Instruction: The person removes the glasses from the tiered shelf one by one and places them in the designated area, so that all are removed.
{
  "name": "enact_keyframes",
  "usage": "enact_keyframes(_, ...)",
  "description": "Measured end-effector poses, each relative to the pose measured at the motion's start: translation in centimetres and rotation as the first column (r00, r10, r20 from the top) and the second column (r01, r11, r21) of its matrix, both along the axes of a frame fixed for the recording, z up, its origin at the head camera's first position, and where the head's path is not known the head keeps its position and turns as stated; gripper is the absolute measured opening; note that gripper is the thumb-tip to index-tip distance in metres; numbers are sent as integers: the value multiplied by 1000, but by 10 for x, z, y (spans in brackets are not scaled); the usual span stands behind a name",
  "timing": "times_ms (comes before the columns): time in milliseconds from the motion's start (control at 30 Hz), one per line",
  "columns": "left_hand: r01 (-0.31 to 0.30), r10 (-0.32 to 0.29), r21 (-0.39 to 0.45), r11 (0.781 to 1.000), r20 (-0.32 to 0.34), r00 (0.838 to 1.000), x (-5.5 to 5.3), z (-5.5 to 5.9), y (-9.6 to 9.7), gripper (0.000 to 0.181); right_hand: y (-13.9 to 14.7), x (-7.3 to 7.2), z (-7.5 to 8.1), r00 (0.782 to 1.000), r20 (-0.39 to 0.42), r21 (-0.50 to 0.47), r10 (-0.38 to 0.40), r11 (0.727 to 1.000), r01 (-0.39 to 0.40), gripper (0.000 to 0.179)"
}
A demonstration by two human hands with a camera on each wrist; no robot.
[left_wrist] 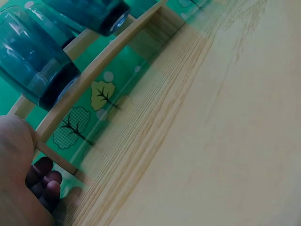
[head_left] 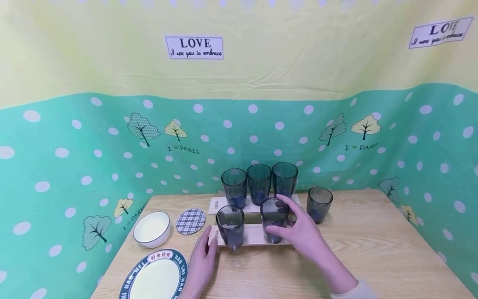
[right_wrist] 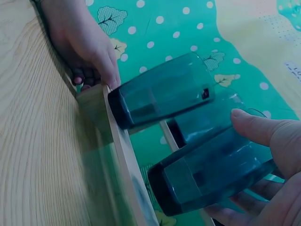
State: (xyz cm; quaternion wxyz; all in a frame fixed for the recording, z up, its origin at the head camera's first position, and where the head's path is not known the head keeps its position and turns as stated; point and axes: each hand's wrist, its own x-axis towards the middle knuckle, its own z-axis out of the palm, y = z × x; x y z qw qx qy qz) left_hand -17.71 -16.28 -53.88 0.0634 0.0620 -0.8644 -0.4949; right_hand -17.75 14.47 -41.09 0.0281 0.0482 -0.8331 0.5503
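A two-step wooden rack (head_left: 251,236) stands on the table with dark tinted glasses on it. My right hand (head_left: 304,232) grips the front right glass (head_left: 274,211), thumb on the near side and fingers round the far side. In the right wrist view, that glass (right_wrist: 207,174) has its base close by the front board. At the rack's left end, my left hand (head_left: 201,261) holds the wood between thumb and fingers. Beside it, the front left glass (head_left: 230,228) is upright on the lower step. Three more glasses (head_left: 234,189) fill the back step.
Right of the rack, a single glass (head_left: 319,203) stands on the table. On the left are a checked round coaster (head_left: 191,221), a white bowl (head_left: 152,228) and a plate with a dark green lettered rim (head_left: 181,265). A polka-dot cloth (head_left: 254,139) hangs behind.
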Motion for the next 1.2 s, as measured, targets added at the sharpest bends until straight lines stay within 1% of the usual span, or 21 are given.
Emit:
enact_keyframes(233,7,-7,-3,1000,-1,1000,0,3,-2,64,26,7,5,999,33,-43,5,999,-3,99)
enact_keyframes(467,5,-6,-14,1000,-7,1000,1,5,-1,62,55,15,5,998,19,70,-52,996,50,103)
enact_keyframes(733,7,-7,-12,1000,-13,1000,1,3,-2,62,90,20,3,996,56,76,-74,995,70,108)
enact_keyframes(867,10,-10,-15,1000,-16,1000,1,3,-2,62,107,22,1,993,65,93,-100,991,93,112)
enact_keyframes(1033,10,-11,-17,1000,-18,1000,1,3,-1,62,124,22,-1,990,51,127,-132,984,125,113)
enact_keyframes(1200,14,-14,-13,1000,-15,1000,1,3,-1,62,139,21,-3,985,22,186,-174,968,167,117)
